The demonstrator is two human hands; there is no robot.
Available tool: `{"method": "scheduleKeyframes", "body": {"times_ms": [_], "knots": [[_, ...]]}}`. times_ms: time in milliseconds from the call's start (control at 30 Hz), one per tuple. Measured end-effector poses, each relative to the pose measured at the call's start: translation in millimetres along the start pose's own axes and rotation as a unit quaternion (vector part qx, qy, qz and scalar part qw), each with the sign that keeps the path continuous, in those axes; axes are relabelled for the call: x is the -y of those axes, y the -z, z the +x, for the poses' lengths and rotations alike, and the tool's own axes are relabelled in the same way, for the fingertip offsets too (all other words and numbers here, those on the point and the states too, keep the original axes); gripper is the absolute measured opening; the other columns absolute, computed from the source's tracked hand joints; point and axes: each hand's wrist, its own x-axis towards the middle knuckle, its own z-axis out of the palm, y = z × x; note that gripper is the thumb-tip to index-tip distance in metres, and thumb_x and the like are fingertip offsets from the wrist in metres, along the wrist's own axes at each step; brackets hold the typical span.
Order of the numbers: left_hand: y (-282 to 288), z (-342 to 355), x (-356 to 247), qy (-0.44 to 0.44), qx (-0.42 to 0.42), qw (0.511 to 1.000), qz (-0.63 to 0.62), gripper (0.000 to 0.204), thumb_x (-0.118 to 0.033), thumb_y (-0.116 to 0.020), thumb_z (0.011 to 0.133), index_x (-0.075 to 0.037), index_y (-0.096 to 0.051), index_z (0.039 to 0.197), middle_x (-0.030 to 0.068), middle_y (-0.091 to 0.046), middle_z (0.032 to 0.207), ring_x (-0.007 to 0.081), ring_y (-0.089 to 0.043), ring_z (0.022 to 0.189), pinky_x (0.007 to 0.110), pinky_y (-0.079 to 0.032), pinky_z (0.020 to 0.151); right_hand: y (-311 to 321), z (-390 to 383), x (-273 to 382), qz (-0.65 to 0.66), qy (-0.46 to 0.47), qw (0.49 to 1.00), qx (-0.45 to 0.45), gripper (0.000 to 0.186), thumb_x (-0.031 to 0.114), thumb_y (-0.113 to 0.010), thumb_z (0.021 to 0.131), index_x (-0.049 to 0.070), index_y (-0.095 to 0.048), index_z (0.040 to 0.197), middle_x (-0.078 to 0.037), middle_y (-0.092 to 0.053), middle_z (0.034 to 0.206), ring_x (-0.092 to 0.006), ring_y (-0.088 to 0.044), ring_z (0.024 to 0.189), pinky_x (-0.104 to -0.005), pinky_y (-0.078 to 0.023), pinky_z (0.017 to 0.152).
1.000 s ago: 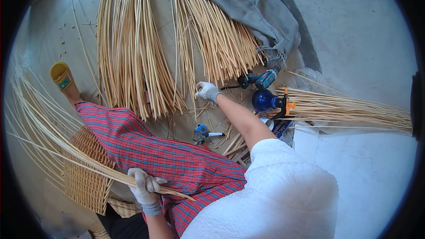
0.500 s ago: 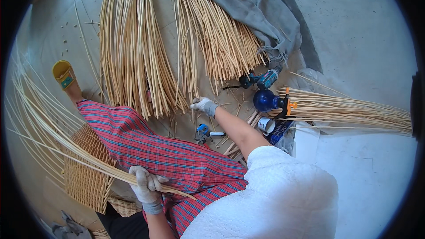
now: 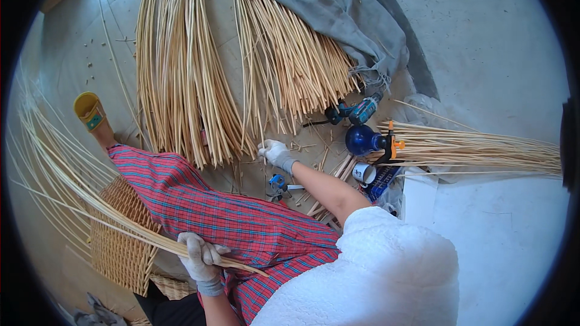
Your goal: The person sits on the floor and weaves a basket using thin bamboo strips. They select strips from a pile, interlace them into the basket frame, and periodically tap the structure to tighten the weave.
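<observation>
My left hand (image 3: 202,258), in a white glove, grips a long bundle of pale reeds (image 3: 130,223) that fans out to the left across my red plaid-covered leg (image 3: 217,211). My gloved right hand (image 3: 275,152) reaches to the lower ends of a loose group of reeds (image 3: 260,78) on the floor, fingers curled; what they hold is too small to make out. It sits between a thick reed pile (image 3: 181,84) and a second pile (image 3: 296,48), above a small blue tool (image 3: 277,181).
A cordless drill (image 3: 365,107), blue spray bottle (image 3: 362,140) and white cup (image 3: 362,172) lie right, beside another reed bundle (image 3: 483,148). A grey cloth (image 3: 344,6) covers part of the back pile. A woven panel (image 3: 118,241) is lower left; my yellow-sandalled foot (image 3: 90,115) is left.
My right hand has moved down and a little left, away from the second pile's ends, and its fingers are curled. My left hand keeps hold of the bundle, nearly still.
</observation>
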Motion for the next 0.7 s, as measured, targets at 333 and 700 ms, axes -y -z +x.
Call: {"method": "scheduleKeyframes", "body": {"times_ms": [333, 700], "knots": [[4.3, 3.8, -0.9, 0.019, 0.018, 0.999, -0.035, 0.019, -0.015, -0.048, 0.104, -0.007, -0.043, 0.088, -0.0015, -0.031, 0.047, 0.0066, -0.027, 0.031, 0.036, -0.054, 0.037, 115.6, 8.9, 12.6, -0.366, 0.063, 0.907, -0.199, 0.036, 0.016, -0.053, 0.092, 0.006, -0.061, 0.125, -0.023, -0.067, 0.119, -0.0409, -0.066, 0.107, -0.0490, -0.053, 0.091], [2.4, 0.8, -4.2, 0.030, -0.002, 0.999, -0.020, 0.019, -0.015, -0.051, 0.103, -0.006, -0.044, 0.089, -0.0012, -0.032, 0.047, 0.0092, -0.031, 0.030, 0.039, -0.056, 0.040, 31.8, 43.1, 38.3, -0.190, -0.126, 0.895, -0.383, 0.032, 0.019, -0.071, 0.084, 0.005, -0.066, 0.112, -0.026, -0.068, 0.108, -0.0412, -0.066, 0.104, -0.0470, -0.054, 0.090]]}}
